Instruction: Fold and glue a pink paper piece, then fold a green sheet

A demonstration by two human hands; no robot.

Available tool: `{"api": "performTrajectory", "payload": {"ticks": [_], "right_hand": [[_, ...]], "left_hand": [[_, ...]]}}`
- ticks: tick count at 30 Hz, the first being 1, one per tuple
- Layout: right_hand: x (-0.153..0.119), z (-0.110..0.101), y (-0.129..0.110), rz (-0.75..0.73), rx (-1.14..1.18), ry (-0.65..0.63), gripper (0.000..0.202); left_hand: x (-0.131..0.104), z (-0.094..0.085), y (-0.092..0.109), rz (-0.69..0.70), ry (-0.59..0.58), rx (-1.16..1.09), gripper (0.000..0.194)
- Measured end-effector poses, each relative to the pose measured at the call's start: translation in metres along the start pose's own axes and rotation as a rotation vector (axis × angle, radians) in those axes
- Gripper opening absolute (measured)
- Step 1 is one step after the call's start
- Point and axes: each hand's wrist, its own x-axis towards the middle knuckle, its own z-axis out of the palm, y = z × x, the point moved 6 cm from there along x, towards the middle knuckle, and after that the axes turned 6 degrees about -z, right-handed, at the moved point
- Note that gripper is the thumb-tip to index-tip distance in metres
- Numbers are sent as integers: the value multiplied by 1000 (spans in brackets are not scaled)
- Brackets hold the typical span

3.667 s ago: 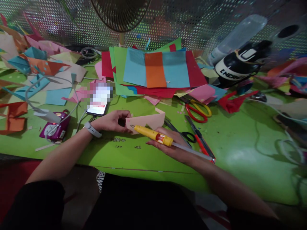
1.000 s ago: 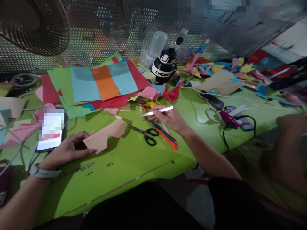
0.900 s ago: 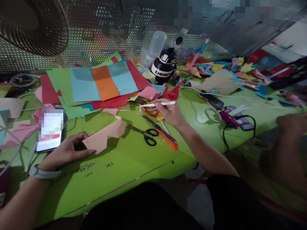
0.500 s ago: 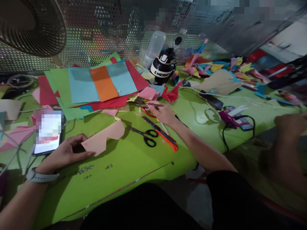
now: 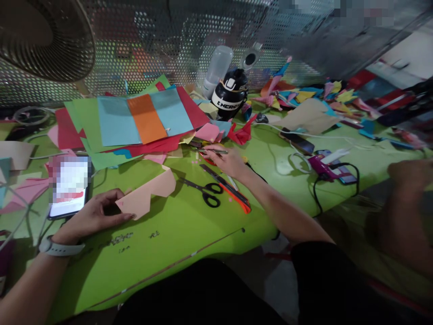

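Between the thumb and fingers of my left hand (image 5: 100,212) is the left end of a cut, folded peach paper (image 5: 154,189). My right hand (image 5: 226,158) is closed around a thin, pen-like metallic tool (image 5: 216,151), beside the paper scraps. Black-handled scissors (image 5: 204,193) lie between my hands, right of the peach paper. An orange and black cutter (image 5: 233,194) rests just below my right wrist. A lit phone (image 5: 69,187) is behind my left hand.
Stacked coloured sheets (image 5: 115,119) lie at the back left, under a fan (image 5: 50,40). A black bottle (image 5: 230,95) stands behind my right hand. Cables and a purple device (image 5: 321,168) are on the right, near another person's arm (image 5: 406,198).
My right hand has shifted slightly left and down with the thin tool. My left hand and the peach paper look almost the same.
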Motion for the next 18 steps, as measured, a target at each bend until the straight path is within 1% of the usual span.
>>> {"api": "performTrajectory", "payload": {"ticks": [6,12,15,18], "right_hand": [[1,1,-1,8,-46,17,31],[3,2,3,0,-23,41,38],[1,-2,1,9,33,73,40],[-10,-7,-11,18,175,126,38]], "left_hand": [[-2,2,3,-16,12,-35,32],[-1,2,6,7,13,-25,29],[0,1,4,19,8,-20,27],[0,1,3,30,10,-32,28]]}}
